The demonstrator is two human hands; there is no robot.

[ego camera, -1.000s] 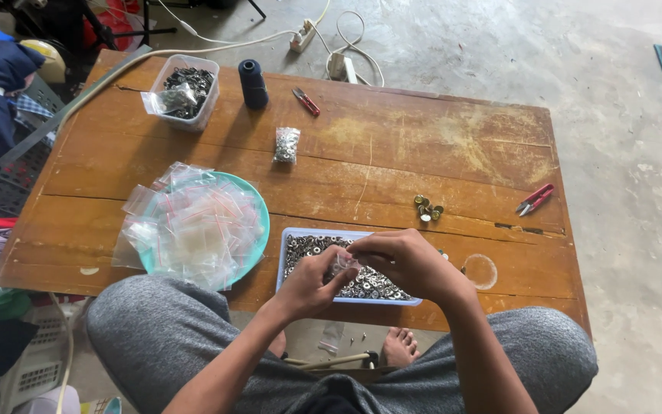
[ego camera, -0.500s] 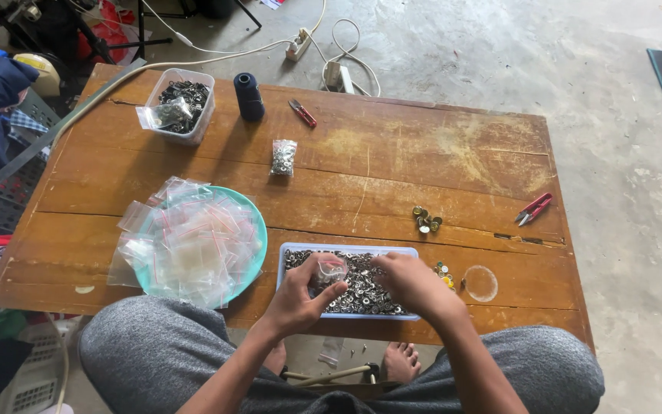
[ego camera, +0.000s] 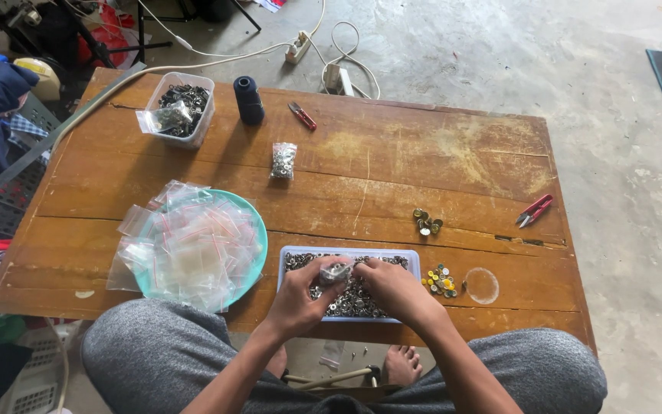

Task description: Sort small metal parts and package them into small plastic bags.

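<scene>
A shallow pale-blue rectangular plastic tray (ego camera: 415, 264) sits at the near edge of the worn wooden table (ego camera: 392, 176), filled with small silvery metal fasteners (ego camera: 350, 299). Both hands work right above it. The left hand (ego camera: 300, 295) has its fingers (ego camera: 317, 270) curled closed around a small clear plastic zip bag (ego camera: 336, 272), holding it just over the tray; the bag looks crumpled and glinting, with some of the silvery pieces inside. The right hand (ego camera: 392, 287) meets it from the other side, its fingers pinched shut at the bag's edge.

Left of the tray, a round turquoise plastic plate (ego camera: 258, 230) carries a loose heap of empty clear zip bags (ego camera: 189, 245). At the far left corner stands a clear plastic tub (ego camera: 202, 126) holding dark metal parts and a small bag. Beside it stands a dark thread spool (ego camera: 248, 100), and nearer the middle lies a filled small clear bag of silvery pieces (ego camera: 283, 160). Just right of the tray lies a scatter of yellow and green round buttons (ego camera: 441, 280), next to a clear round lid (ego camera: 482, 284).
</scene>
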